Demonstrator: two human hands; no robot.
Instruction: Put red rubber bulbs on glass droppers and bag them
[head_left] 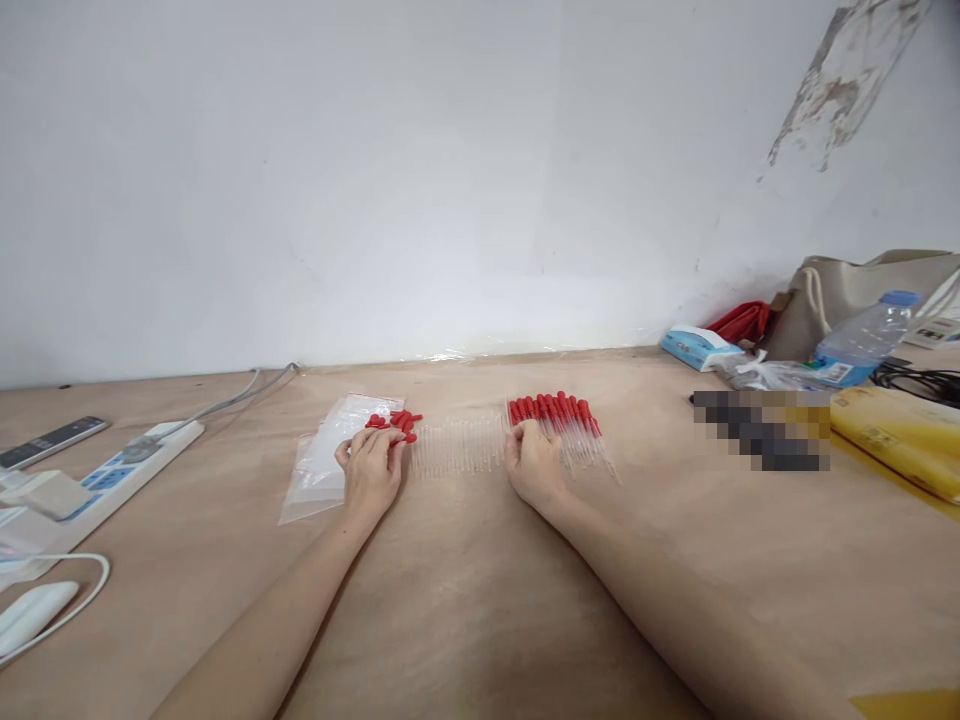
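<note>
My left hand (373, 470) is closed, with a red rubber bulb (409, 437) at its thumb and fingertips. Several loose red bulbs (397, 419) lie just beyond it on a clear plastic bag (315, 480). Between the hands, a row of thin glass dropper tubes (457, 447) lies side by side on the table. My right hand (536, 465) is pinched at the row's right end, where a thin glass tube seems to stick out past the fingers. Beside and partly behind that hand lie several glass droppers (574, 425) with red bulbs on their far ends.
A white power strip (142, 470) with plugs, a dark phone-like device (52, 442) and a white cable are at left. To the right are a blue tissue pack (701, 347), a plastic bottle (870, 335), a yellow package (900, 435) and a blurred-out object. A white wall (420, 180) bounds the table.
</note>
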